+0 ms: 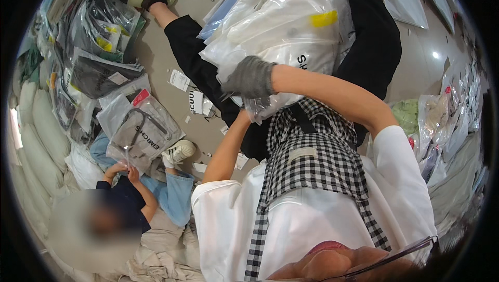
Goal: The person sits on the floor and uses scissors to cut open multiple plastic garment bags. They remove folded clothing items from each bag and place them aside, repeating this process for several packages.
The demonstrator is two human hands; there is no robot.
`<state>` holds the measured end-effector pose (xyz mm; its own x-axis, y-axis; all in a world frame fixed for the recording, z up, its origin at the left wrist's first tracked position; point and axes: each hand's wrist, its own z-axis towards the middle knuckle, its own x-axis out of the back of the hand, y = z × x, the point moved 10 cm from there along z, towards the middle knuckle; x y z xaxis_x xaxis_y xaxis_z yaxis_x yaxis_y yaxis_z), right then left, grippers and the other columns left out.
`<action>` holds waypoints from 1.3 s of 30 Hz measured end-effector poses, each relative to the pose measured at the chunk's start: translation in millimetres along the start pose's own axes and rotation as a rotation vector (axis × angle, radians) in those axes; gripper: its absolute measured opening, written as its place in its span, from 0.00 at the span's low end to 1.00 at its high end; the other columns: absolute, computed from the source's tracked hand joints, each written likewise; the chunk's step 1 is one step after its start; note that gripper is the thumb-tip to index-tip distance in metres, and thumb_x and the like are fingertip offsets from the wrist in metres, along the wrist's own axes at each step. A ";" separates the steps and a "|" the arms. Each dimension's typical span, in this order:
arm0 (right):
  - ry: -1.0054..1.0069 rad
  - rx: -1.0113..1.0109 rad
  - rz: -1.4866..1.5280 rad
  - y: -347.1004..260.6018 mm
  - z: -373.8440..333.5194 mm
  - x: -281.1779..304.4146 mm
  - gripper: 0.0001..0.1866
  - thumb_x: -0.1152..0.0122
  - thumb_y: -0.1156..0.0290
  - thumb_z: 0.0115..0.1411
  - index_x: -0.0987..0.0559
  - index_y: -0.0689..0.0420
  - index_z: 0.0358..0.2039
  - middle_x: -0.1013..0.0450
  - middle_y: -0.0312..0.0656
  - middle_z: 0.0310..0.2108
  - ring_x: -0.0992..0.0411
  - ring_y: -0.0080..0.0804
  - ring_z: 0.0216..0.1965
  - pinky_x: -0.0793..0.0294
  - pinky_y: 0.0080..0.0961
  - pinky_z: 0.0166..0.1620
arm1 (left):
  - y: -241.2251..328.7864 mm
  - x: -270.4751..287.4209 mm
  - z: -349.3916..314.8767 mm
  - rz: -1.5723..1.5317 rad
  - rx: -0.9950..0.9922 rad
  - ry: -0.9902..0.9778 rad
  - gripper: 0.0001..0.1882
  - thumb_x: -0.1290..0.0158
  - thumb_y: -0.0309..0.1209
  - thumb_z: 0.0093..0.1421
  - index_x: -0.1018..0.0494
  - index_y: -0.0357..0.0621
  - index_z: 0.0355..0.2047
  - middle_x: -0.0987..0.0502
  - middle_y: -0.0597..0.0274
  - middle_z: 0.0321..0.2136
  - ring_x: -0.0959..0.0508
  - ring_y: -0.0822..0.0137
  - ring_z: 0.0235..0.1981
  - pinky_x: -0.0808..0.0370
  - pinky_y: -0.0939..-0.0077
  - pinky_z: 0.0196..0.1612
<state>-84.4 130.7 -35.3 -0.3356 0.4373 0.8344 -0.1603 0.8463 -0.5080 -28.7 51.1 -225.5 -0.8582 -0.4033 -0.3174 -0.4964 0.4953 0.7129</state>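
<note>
On my lap rests a stack of clear plastic garment bags point(280, 43), with white clothing inside and red and yellow labels on the top one. My right hand point(250, 76), in a dark grey knitted glove, lies across the stack's near left edge. Its fingers are curled closed at the bag's plastic. From below, my left forearm point(226, 149) reaches up to the same edge. The left hand itself is hidden behind the glove and the crinkled plastic, so its fingers do not show.
At the lower left a person sits holding a bagged garment point(143, 128). Many more bagged clothes point(101, 71) are piled on the left, and others point(436, 126) on the right. Paper tags point(180, 80) and scraps lie on the floor. Flat bags point(403, 1) lie at the far right.
</note>
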 end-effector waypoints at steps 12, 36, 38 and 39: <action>0.171 -0.177 -0.022 57.5 -138.8 -42.5 0.13 0.44 0.63 0.52 0.26 0.48 0.39 0.27 0.36 0.26 0.25 0.37 0.29 0.27 0.35 0.30 | 99.1 1.5 -22.4 0.295 -0.045 0.241 0.11 0.48 0.26 0.53 0.26 0.34 0.37 0.23 0.57 0.27 0.22 0.68 0.27 0.25 0.71 0.29; 0.327 -0.182 0.335 35.7 -147.4 -49.5 0.19 0.37 0.67 0.45 0.25 0.50 0.41 0.28 0.39 0.44 0.25 0.38 0.33 0.25 0.32 0.33 | 118.6 -4.3 -74.3 -0.400 -0.165 0.160 0.18 0.52 0.39 0.61 0.28 0.34 0.39 0.25 0.56 0.27 0.27 0.69 0.21 0.28 0.79 0.26; 0.598 -0.194 0.504 19.5 -150.5 -3.0 0.09 0.37 0.75 0.49 0.23 0.55 0.33 0.25 0.43 0.39 0.24 0.36 0.32 0.24 0.24 0.33 | 124.9 -9.5 -75.3 -0.261 -0.125 0.193 0.18 0.52 0.40 0.61 0.28 0.33 0.39 0.25 0.58 0.26 0.26 0.70 0.23 0.28 0.79 0.28; 0.594 -0.164 0.560 10.6 -143.8 -4.9 0.19 0.34 0.68 0.44 0.24 0.52 0.39 0.27 0.37 0.43 0.25 0.37 0.30 0.25 0.28 0.30 | 132.8 -13.1 -75.1 -0.204 -0.145 0.238 0.17 0.51 0.38 0.61 0.27 0.33 0.37 0.24 0.60 0.26 0.26 0.72 0.24 0.29 0.80 0.29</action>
<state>49.0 181.3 -14.0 0.2277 0.8559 0.4643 0.0370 0.4689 -0.8825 -73.6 64.4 -79.7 -0.6802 -0.6597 -0.3196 -0.6162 0.2785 0.7367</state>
